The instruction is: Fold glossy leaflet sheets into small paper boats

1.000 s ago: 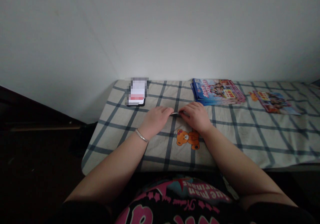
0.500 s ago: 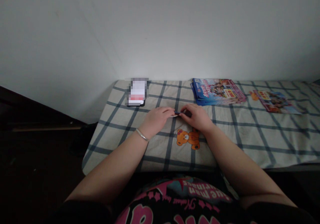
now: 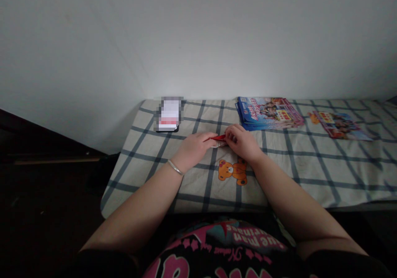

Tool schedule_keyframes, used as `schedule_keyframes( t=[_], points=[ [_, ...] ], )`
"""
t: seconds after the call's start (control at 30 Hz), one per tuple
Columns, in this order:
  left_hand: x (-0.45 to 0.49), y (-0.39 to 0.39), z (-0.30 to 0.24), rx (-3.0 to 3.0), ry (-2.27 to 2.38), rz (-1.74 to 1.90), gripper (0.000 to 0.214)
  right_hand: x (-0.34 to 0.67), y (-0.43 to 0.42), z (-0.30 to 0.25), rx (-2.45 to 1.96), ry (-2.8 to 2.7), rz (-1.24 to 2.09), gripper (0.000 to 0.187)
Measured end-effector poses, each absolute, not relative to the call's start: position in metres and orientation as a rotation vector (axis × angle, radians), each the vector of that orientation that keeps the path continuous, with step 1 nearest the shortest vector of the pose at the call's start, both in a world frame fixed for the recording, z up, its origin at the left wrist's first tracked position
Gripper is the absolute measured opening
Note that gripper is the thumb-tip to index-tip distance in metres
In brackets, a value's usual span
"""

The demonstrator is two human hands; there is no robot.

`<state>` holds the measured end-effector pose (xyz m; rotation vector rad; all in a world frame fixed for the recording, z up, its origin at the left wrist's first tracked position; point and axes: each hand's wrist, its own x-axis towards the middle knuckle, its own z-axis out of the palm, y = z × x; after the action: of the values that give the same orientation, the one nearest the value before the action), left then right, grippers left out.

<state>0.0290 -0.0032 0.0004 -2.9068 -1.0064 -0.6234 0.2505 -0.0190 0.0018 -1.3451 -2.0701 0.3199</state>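
Note:
Both my hands rest on a checked cloth (image 3: 297, 162) with a printed orange bear (image 3: 232, 171). My left hand (image 3: 194, 148), with a silver bangle at the wrist, and my right hand (image 3: 242, 142) meet in the middle, fingers pinched together. Between them they hold a small flat piece of paper (image 3: 218, 138) whose upper side shows red. Most of it is hidden by my fingers.
A phone (image 3: 168, 115) with a lit screen lies at the back left of the cloth. A stack of blue booklets (image 3: 266, 112) lies at the back right, and a single leaflet (image 3: 339, 125) further right. A white wall stands behind; dark floor lies to the left.
My hands have drawn slightly closer and shifted a little away from me. The small piece between them has turned, so a red side now shows where it looked pale and dark before.

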Motion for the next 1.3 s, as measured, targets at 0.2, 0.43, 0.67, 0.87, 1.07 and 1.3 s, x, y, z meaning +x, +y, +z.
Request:
schedule_keyframes(
  t=[0.2, 0.43, 0.67, 0.87, 1.07, 1.3],
  points=[
    [0.029, -0.006, 0.004, -2.832, -0.939, -0.685, 0.021, 0.256, -0.017, -0.002, -1.213, -2.137, 0.339, 0.024],
    [0.028, -0.007, 0.004, -2.798, -0.91, -0.758, 0.018, 0.258, -0.015, 0.0, -1.159, -2.129, 0.396, 0.027],
    [0.029, -0.007, 0.012, -2.941, -1.012, -0.616, 0.026, 0.257, -0.017, 0.002, -1.181, -2.183, 0.372, 0.033],
    [0.028, -0.003, 0.008, -2.908, -0.942, -0.648, 0.018, 0.256, -0.016, 0.001, -1.204, -2.171, 0.389, 0.02],
    [0.03, -0.01, 0.014, -2.728, -0.993, -0.596, 0.015, 0.255, -0.014, -0.002, -1.239, -2.132, 0.395, 0.014],
    [0.035, -0.01, 0.007, -2.735, -1.026, -0.589, 0.019, 0.248, -0.013, -0.001, -1.397, -2.139, 0.289, 0.004]
  ],
)
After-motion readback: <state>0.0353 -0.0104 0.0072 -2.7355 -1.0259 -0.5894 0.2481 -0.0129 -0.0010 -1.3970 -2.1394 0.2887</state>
